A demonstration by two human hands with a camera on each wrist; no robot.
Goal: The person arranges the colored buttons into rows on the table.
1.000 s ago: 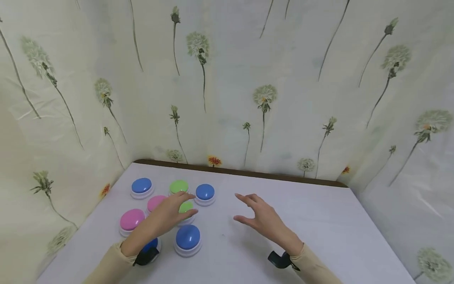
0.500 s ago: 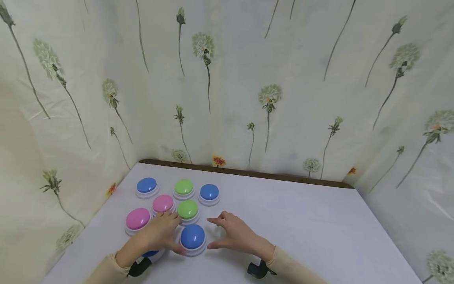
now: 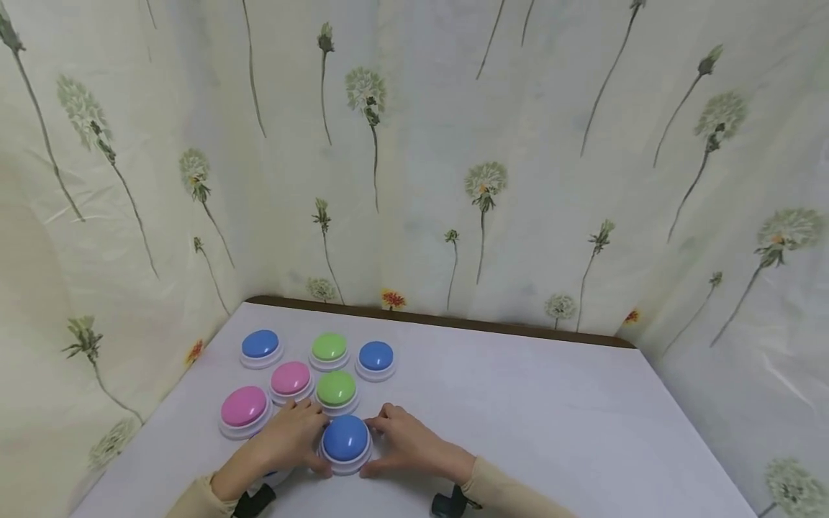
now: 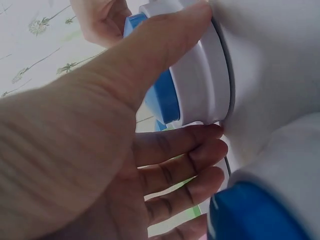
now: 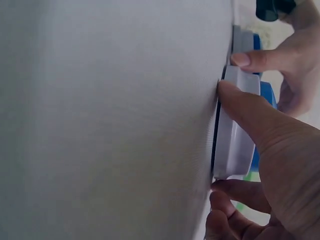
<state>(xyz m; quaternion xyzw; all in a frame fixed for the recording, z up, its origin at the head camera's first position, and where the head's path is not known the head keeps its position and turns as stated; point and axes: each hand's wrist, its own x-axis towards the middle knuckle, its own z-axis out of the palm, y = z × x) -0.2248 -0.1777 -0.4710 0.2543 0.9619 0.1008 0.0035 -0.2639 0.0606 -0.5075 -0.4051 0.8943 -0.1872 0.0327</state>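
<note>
So on the far left a flowery curtain [image 3: 123, 288] hangs down and runs round behind the counter [image 3: 550, 417]. First button over is a pink one [image 3: 243, 406] with a white base, and a blue one [image 3: 260, 344] sits behind it, nearer the back edge. There's a black gadget [image 3: 255, 501] strapped at the left wrist, and right by it a half-covered blue button [image 4: 255, 212] tucked under that arm. Then a second pink button [image 3: 290, 378] just past the fingers of the left hand [image 3: 290, 435]. That hand's grip is pinching the left side of the front blue button [image 3: 345, 439], thumb on the near side of the white base and index finger on the far side, the others fanned out next to it. Behind that are two green buttons, a back one [image 3: 329, 347] and a closer one [image 3: 336, 388]. The front blue button itself is upright on the counter, right between both hands. Another blue button [image 3: 376, 356] is further back, slightly right. Last up, the right hand [image 3: 414, 446], its grip pinching the other side of the same base, thumb near, index far, with another black gadget [image 3: 449, 503] at the wrist.
</note>
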